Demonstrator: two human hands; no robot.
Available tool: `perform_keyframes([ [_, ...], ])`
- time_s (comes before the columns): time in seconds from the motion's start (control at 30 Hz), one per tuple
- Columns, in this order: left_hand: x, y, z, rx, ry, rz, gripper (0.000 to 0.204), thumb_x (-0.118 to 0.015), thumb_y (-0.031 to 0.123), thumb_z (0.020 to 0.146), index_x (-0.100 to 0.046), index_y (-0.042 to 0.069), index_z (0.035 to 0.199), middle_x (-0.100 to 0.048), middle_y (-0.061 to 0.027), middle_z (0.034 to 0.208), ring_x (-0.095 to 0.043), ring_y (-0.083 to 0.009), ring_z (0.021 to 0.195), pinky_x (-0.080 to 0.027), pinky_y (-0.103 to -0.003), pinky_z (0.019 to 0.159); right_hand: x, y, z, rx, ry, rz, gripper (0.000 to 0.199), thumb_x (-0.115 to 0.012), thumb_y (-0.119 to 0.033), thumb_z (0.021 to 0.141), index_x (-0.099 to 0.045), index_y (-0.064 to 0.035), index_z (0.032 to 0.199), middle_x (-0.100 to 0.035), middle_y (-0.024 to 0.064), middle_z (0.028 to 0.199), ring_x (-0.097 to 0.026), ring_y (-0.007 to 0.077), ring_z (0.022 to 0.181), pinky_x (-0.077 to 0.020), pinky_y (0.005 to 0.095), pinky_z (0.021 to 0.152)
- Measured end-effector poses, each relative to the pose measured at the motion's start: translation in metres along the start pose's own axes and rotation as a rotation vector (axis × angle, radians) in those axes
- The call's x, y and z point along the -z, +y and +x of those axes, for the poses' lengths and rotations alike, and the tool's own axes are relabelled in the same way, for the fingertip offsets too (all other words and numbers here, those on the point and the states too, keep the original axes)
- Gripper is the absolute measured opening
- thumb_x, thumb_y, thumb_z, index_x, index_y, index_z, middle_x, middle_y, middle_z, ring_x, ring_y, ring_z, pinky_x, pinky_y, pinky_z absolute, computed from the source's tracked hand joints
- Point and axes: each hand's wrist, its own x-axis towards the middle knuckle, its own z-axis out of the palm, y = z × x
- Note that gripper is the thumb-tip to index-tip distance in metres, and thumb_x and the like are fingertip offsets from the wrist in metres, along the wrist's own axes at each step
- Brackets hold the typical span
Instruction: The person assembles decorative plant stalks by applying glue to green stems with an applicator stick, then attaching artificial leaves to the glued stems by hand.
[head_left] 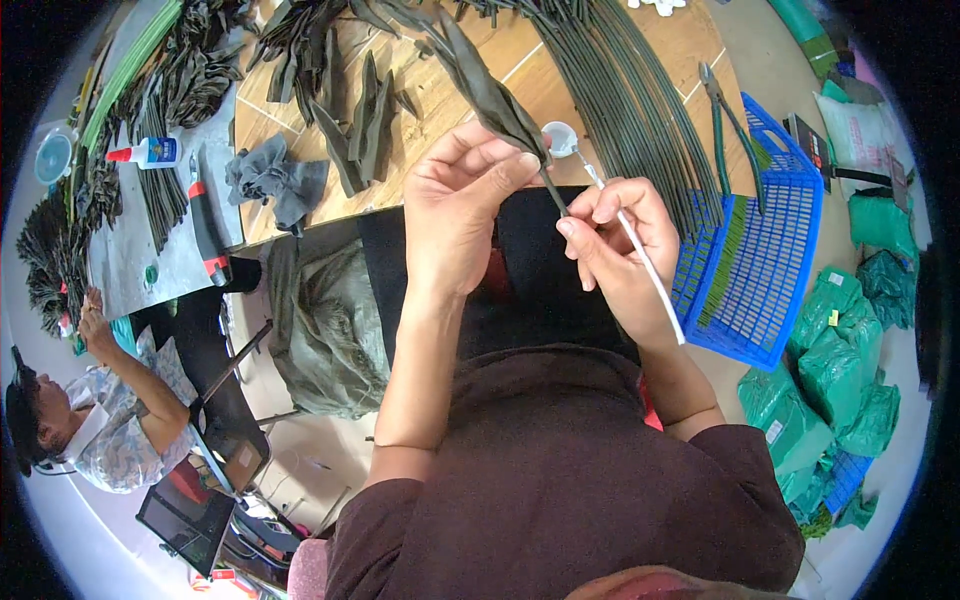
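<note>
Now left fingers [508, 177] clamp one leaf [485, 95]; right fingers [630, 203], one stem [553, 189], one white stick [648, 262].

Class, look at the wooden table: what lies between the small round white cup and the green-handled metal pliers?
In the head view, a curved row of long, thin, dark green rods lies between the cup and the pliers.

Leaves [360, 130]: left half of table [430, 100]
Stems [640, 110]: right half
Cup [562, 139]: by near edge, left of stems
Pliers [714, 92]: right edge
Basket [765, 275]: beyond near-right corner
</note>
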Motion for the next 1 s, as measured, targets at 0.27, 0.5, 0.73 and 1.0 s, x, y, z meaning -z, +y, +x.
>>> perform_keyframes([
  [0.27,0.004,0.001,0.001,-0.046,-0.036,-0.009,0.015,-0.061,-0.007,0.076,-0.053,-0.001,0.088,-0.064,-0.0100,0.079,-0.064,-0.0195,0.080,-0.052,-0.027,0.070,0.000,-0.004,0.001,-0.058,-0.064,0.150,0.023,-0.056,0.007,0.080,-0.039,-0.0062,0.089,-0.052,0.0096,0.079,-0.052,0.0081,0.058,-0.0396,0.0157,0.038],
  [0.5,0.010,-0.006,0.002,0.004,-0.028,-0.127,0.020,-0.061,-0.003,0.078,-0.056,-0.001,0.097,-0.065,-0.0137,0.084,-0.064,-0.0194,0.080,-0.051,-0.027,0.071,-0.005,0.006,0.000,0.144,-0.004,-0.045,0.026,-0.062,0.007,0.076,-0.042,-0.0033,0.088,-0.055,0.0087,0.083,-0.053,0.0052,0.064,-0.0436,0.0162,0.050],
  [0.73,0.007,-0.002,-0.001,0.028,-0.193,-0.174,0.027,-0.056,0.011,0.085,-0.055,-0.003,0.108,-0.061,-0.0162,0.104,-0.059,-0.0162,0.090,-0.046,-0.026,0.079,-0.004,0.007,0.002,0.276,0.013,-0.152,0.026,-0.063,0.008,0.075,-0.044,-0.0027,0.088,-0.057,0.0087,0.081,-0.054,0.0055,0.067,-0.0455,0.0175,0.056],
  [1.0,0.016,-0.008,0.001,0.119,-0.184,-0.076,0.028,-0.055,0.017,0.086,-0.056,-0.002,0.106,-0.059,-0.0156,0.107,-0.057,-0.0186,0.094,-0.044,-0.030,0.080,-0.009,0.008,0.002,0.249,-0.027,-0.098,0.025,-0.062,0.008,0.076,-0.043,-0.0021,0.088,-0.056,0.0086,0.081,-0.054,0.0067,0.066,-0.0460,0.0184,0.057],
])
